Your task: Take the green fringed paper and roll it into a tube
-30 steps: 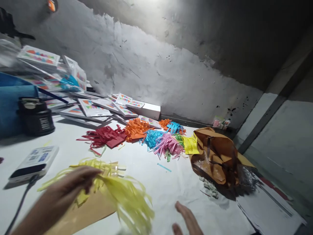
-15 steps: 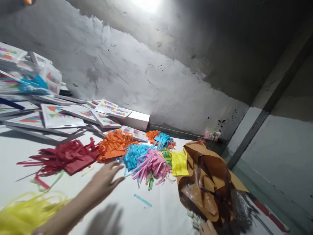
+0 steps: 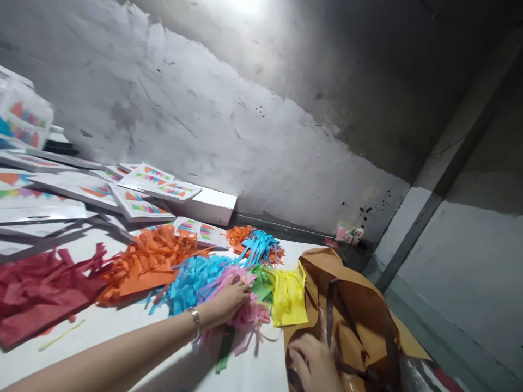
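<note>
Pink paper is touched by the left hand, between blue paper and green paper. The right hand is held at the bag. Whether anything is gripped cannot be told.

A loose, rumpled heap of narrow pink paper fringe lies partly covered, some strips trailing toward the near side, between a bushy heap of light-blue paper fringe on its left and a smaller bunch of green paper fringe on its right. Beside the green bunch, a bright yellow fringed paper piece with a flat near end lies at the left edge of a large brown bag with dark straps. The bag gapes, its sides creased and slumped.
</note>
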`<state>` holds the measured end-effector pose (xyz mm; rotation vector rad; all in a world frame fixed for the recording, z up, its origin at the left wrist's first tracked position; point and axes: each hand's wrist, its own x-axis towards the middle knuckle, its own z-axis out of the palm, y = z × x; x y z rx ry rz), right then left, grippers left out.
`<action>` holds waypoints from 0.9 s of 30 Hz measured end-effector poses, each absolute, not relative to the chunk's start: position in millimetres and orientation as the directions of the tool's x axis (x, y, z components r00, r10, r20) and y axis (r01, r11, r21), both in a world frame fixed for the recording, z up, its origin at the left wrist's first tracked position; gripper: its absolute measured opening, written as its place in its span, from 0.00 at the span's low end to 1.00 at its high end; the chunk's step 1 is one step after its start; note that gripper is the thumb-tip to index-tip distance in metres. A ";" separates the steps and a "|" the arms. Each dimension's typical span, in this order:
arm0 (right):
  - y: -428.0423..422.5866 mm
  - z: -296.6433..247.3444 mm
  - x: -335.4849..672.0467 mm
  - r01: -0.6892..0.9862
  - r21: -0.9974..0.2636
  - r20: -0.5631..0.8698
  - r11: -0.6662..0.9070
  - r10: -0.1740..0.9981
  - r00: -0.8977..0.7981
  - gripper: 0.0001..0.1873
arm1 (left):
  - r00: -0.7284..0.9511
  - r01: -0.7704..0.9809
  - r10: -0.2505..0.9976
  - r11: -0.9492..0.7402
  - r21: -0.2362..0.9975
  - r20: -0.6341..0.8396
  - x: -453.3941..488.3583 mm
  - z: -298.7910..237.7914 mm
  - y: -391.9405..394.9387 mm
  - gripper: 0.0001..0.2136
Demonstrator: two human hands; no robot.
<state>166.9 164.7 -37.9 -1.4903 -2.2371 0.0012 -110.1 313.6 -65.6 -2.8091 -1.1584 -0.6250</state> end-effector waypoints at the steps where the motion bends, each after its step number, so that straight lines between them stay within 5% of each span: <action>1: 187.6 -32.5 156.1 0.874 -0.251 0.358 0.416 0.879 -0.316 0.16 | 0.656 0.662 0.651 -0.740 0.123 0.382 -124.3 -66.0 311.9 0.04; 8: 314.9 -40.1 85.5 0.890 -0.089 0.199 0.447 0.883 -0.424 0.05 | 0.729 0.534 0.563 -0.823 0.192 0.389 -199.5 -55.8 281.6 0.23; 17: 307.8 -31.9 138.1 0.919 0.221 0.071 0.328 0.934 -0.350 0.09 | 0.681 0.561 0.602 -0.795 0.232 0.417 -178.6 -50.8 279.4 0.06; 27: 273.0 -11.6 108.8 0.948 0.151 0.185 0.281 0.934 -0.306 0.07 | 0.592 0.668 0.694 -0.707 0.233 0.409 -166.6 -63.0 289.8 0.05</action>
